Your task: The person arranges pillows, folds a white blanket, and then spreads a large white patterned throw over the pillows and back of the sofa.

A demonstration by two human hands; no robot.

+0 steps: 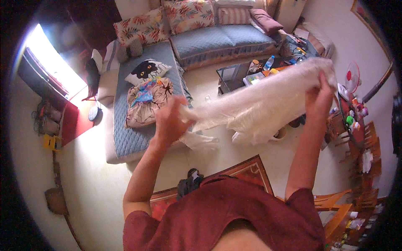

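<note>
A thin white cloth (268, 98) is spread in the air before me, its upper edge running from hand to hand and its lower folds hanging loose. It may be a garment, but I cannot tell its kind. My left hand (169, 121) is closed on the near-left corner, with a loose end dangling below. Higher and farther out, my right hand (320, 98) grips the other end, where the fabric bunches over the fingers. Part of a dark glass coffee table (228, 79) behind is hidden by the cloth.
A blue quilted sofa (209, 44) with patterned cushions runs along the back and left. On its left arm lie a cat-print pillow (148, 71) and a folded branch-print cloth (155, 98). A red rug (251, 171) is below me; wooden chairs (339, 209) and a fan (353, 75) stand right.
</note>
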